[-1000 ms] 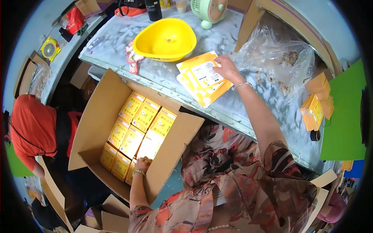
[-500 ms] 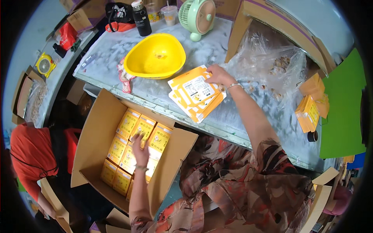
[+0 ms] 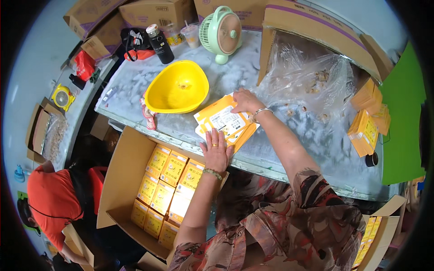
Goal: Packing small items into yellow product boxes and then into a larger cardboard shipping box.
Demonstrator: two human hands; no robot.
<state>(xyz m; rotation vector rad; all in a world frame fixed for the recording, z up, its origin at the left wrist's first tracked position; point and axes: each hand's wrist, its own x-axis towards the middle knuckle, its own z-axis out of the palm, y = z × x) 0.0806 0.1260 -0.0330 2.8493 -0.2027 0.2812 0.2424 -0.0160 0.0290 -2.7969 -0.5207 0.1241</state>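
Note:
A small stack of flat, folded orange-and-white cartons (image 3: 224, 118) lies near the front edge of the table. My left hand (image 3: 217, 152) rests on its near side, palm down with fingers stretched out. At the far right end of the stack, my right hand (image 3: 246, 103) grips the edge of the top flat carton with bent fingers; their undersides are hidden. Below and left of my left hand, an open cardboard box (image 3: 118, 180) holds rows of filled yellow cartons (image 3: 162, 197). A yellow basin (image 3: 176, 88) stands just beyond the stack.
A large box (image 3: 312, 20) lined with clear plastic (image 3: 312, 77) lies open at the back right, small brown pieces around it. Bundled orange cartons (image 3: 364, 131) stand at the right. A green fan (image 3: 221, 36) and black bottle (image 3: 160, 45) are behind. At left, a person in red (image 3: 54, 198) bends over.
My left hand has left the yellow cartons in the box and moved up and right onto the flat cartons. My right hand stays at the stack's far end. The view has shifted somewhat.

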